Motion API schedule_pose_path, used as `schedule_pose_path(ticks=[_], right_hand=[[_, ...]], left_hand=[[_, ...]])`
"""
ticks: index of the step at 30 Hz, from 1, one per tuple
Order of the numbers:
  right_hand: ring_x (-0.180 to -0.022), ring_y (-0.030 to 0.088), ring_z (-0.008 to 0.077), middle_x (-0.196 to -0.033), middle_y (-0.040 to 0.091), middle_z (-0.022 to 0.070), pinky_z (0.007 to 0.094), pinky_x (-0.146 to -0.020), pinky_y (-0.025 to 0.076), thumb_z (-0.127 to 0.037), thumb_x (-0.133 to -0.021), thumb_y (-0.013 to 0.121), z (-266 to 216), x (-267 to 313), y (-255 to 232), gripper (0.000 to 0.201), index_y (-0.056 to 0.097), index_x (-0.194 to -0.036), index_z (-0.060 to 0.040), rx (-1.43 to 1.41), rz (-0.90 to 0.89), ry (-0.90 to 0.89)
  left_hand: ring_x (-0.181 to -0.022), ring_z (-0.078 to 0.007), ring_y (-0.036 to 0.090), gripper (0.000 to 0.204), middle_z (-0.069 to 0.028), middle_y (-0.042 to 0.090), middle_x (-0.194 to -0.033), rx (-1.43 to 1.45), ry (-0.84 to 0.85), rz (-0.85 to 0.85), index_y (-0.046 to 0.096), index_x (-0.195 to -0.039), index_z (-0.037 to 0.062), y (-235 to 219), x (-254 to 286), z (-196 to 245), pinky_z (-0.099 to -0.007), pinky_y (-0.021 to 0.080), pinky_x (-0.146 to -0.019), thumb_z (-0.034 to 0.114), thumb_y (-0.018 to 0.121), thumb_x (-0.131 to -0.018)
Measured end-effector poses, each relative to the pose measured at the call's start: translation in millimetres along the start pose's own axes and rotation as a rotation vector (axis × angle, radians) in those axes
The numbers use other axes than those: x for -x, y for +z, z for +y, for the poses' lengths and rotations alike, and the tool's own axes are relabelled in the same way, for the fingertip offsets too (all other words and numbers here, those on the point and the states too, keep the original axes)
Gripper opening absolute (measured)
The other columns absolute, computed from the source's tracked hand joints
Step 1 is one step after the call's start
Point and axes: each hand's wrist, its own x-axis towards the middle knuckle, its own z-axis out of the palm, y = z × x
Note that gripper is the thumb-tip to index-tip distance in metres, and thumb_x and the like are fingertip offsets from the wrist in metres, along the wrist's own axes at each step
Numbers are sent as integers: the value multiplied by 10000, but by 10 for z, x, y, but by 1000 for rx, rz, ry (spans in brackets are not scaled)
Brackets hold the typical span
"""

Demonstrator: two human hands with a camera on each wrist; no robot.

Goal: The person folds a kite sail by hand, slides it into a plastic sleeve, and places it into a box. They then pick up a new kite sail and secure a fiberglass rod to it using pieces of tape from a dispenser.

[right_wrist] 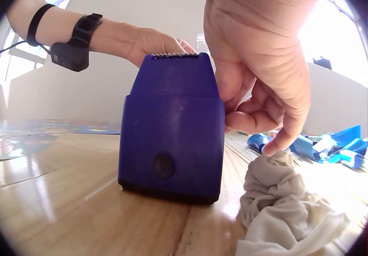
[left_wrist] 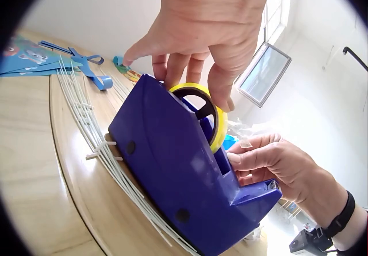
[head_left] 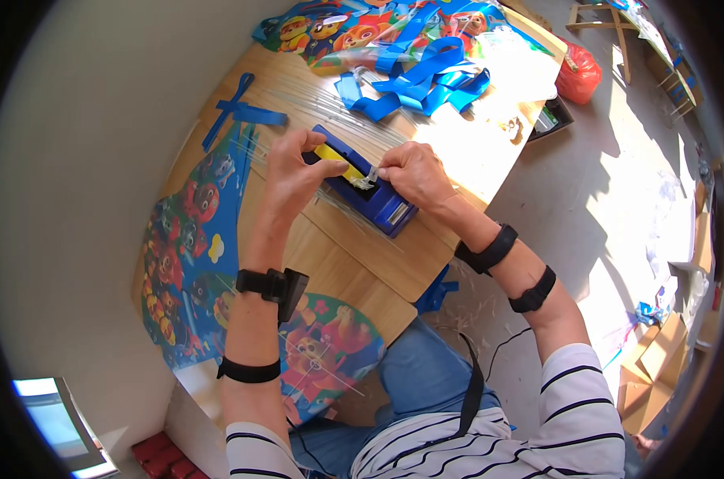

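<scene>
A dark blue tape dispenser [head_left: 378, 203] stands on the wooden table, a roll of tape with a yellow core [left_wrist: 221, 123] seated in it. My left hand [head_left: 290, 172] reaches over the dispenser and grips the roll between fingers and thumb. On the opposite side, my right hand [head_left: 418, 174] pinches a crumpled bit of clear tape [head_left: 372, 173] close above the dispenser's open middle. The serrated cutter [right_wrist: 175, 54] shows at the dispenser's end in the right wrist view. Parts of the right fingers are hidden behind the dispenser in the left wrist view.
Thin white sticks [left_wrist: 95, 135] lie bundled beside the dispenser. A tangle of blue ribbon [head_left: 422, 80] and cartoon-printed sheets [head_left: 194, 231] spread over the table [head_left: 338, 263]. Crumpled beige cloth [right_wrist: 282, 204] lies below my right hand. A red bag [head_left: 579, 76] stands past the table edge.
</scene>
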Motion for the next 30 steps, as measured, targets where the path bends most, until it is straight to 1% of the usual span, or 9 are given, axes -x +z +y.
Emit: schedule_pose_path(ticks=[6, 9, 11, 14, 18, 21, 24, 29, 30], right_hand=[[-778, 708, 352, -824, 723, 185, 427, -737, 561, -146, -780, 712, 9, -1, 11, 141, 795, -865, -68, 32, -4, 29], [-785, 712, 346, -829, 728, 180, 423, -745, 562, -158, -784, 714, -30, 0, -17, 144, 797, -868, -76, 34, -25, 65], [-789, 715, 342, -834, 729, 179, 421, -749, 563, -163, -784, 716, -4, -5, -12, 144, 797, -868, -78, 23, -33, 58], [-667, 683, 252, -724, 692, 175, 371, -694, 543, -148, -824, 702, -23, 23, -25, 171, 778, -903, -16, 40, -5, 17], [-668, 684, 244, -718, 688, 178, 370, -691, 541, -148, -827, 703, -46, 19, -33, 173, 777, -908, -14, 41, -25, 37], [-661, 679, 235, -713, 685, 179, 369, -684, 538, -142, -823, 701, -7, 9, -20, 172, 773, -905, -10, 29, -20, 28], [-650, 671, 231, -708, 683, 178, 367, -674, 535, -136, -819, 700, -11, 7, -13, 172, 768, -905, -5, 39, -23, 26], [-646, 665, 238, -706, 680, 176, 370, -669, 530, -130, -815, 698, 12, 1, -13, 169, 763, -901, 0, 22, -20, 7], [-687, 676, 271, -738, 692, 174, 387, -694, 538, -136, -800, 709, 11, -4, -13, 157, 769, -885, -18, 24, -19, 13]], left_hand=[[-999, -163, 658, 382, -112, 691, -1022, 18, -58, -13, 689, -1056, -54, 13, 26, 173, -280, 570, -816, 94, 875, -757], [-955, -153, 672, 359, -96, 706, -956, -192, 92, 83, 703, -1030, -52, 62, 49, 115, -272, 566, -806, 99, 877, -755], [-916, -146, 679, 338, -87, 711, -919, -152, 93, 96, 711, -1010, -55, 89, 43, 59, -270, 567, -792, 96, 875, -756], [-859, -138, 681, 312, -79, 712, -893, -112, 98, 106, 714, -989, -58, 88, 51, -66, -268, 568, -767, 86, 869, -759], [-838, -126, 671, 285, -65, 703, -881, -177, 132, 125, 712, -970, -57, 69, 71, -53, -268, 566, -749, 75, 859, -765], [-823, -130, 666, 280, -50, 697, -865, -137, 120, 117, 711, -969, -54, 80, 60, -43, -262, 555, -754, 76, 855, -767], [-856, -130, 660, 284, -57, 700, -905, -159, 112, 98, 710, -992, -50, 62, 79, -23, -261, 546, -757, 83, 846, -781], [-945, -132, 637, 283, -71, 700, -991, 5, 33, 119, 705, -1053, -37, 33, 116, 43, -273, 530, -839, 85, 814, -822], [-961, -132, 632, 281, -72, 700, -1006, 51, 3, 128, 705, -1062, -34, 20, 136, 71, -278, 527, -858, 85, 808, -830]])
